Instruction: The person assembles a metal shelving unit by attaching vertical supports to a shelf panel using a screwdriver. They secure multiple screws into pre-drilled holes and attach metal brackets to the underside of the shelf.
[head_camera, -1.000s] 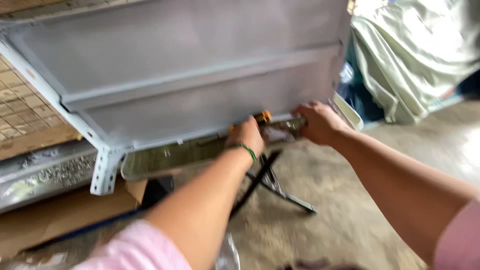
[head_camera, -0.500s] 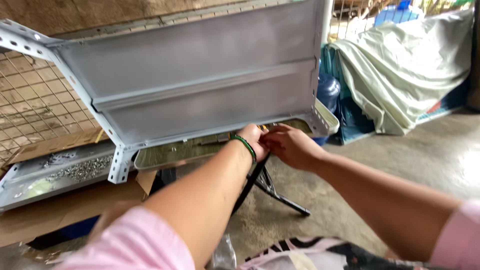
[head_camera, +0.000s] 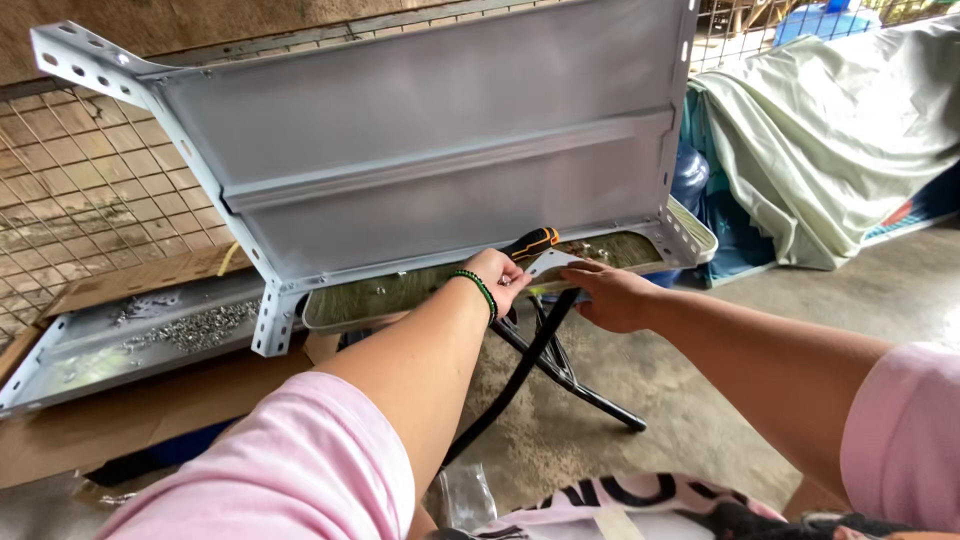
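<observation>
My left hand (head_camera: 497, 277), with a green bead bracelet on the wrist, is shut on a screwdriver with a black and orange handle (head_camera: 531, 243). It is held just under the lower edge of a grey metal shelf panel (head_camera: 420, 150) that stands tilted on edge. My right hand (head_camera: 612, 296) reaches in beside it. Its fingertips pinch a small pale flat metal plate (head_camera: 550, 263) over the rim of a shallow metal tray (head_camera: 690, 222). The two hands are a few centimetres apart.
The tray rests on a black folding stand (head_camera: 560, 370) over a concrete floor. A perforated angle post (head_camera: 272, 320) edges the panel at left. A flat tray of loose screws (head_camera: 190, 325) lies on cardboard at left. Wire mesh is behind it, and a pale tarp (head_camera: 820, 140) at right.
The view has steadied and pulled back. My right hand slid left from the panel's right corner, met my left hand, and now sits just right of it holding the small plate.
</observation>
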